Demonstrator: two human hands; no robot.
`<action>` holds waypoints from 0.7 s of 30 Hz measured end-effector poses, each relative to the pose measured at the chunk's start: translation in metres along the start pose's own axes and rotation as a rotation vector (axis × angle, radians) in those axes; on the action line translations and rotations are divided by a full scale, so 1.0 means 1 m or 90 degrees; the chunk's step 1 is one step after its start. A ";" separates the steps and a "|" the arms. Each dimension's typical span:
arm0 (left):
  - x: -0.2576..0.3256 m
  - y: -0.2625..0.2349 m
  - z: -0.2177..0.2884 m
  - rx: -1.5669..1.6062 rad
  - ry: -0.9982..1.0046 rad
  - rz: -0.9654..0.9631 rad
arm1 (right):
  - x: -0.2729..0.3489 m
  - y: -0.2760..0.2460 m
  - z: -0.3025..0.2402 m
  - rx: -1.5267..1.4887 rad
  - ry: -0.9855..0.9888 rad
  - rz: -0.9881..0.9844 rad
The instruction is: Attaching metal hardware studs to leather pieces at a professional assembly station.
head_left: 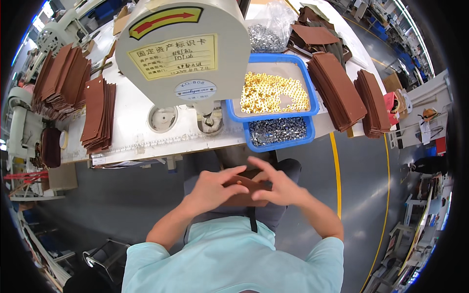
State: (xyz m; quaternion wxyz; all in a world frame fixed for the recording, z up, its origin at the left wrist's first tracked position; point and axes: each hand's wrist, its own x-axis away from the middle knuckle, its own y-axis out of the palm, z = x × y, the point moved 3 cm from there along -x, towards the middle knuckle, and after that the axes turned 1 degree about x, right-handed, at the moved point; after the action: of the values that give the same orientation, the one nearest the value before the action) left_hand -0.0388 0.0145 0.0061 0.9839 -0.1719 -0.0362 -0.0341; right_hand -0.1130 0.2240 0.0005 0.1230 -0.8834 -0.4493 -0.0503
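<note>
- Centre: the left hand point(211, 189) grips a brown panel point(240, 199); the right hand point(282, 188), fingers spread, seemingly thumbs it.
- Above, right of centre: upper blue tray point(313, 95) holds gold rings point(273, 90); lower tray point(283, 147), silver pieces point(278, 131).
- Top: clear bag point(278, 19), silver bits point(266, 39).

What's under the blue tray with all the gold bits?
A second blue tray pokes out below the gold-bit tray, with lots of small silvery pieces inside. The rest is covered, so I can't see what's there.
</note>
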 end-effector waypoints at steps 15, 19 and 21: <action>0.036 -0.030 -0.058 0.057 -0.145 0.066 | 0.020 -0.067 0.028 -0.141 0.062 0.270; 0.028 -0.020 -0.052 -0.164 0.029 -0.089 | 0.013 -0.074 0.001 -0.099 -0.001 0.256; 0.017 -0.019 -0.031 -0.178 -0.044 -0.177 | 0.004 -0.067 -0.020 -0.020 -0.041 0.193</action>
State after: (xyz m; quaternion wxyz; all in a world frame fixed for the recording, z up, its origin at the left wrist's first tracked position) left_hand -0.0214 -0.0144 -0.0155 0.9345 -0.3013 -0.0879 -0.1682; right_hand -0.1639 0.2599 0.0318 0.1007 -0.9441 -0.3136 -0.0097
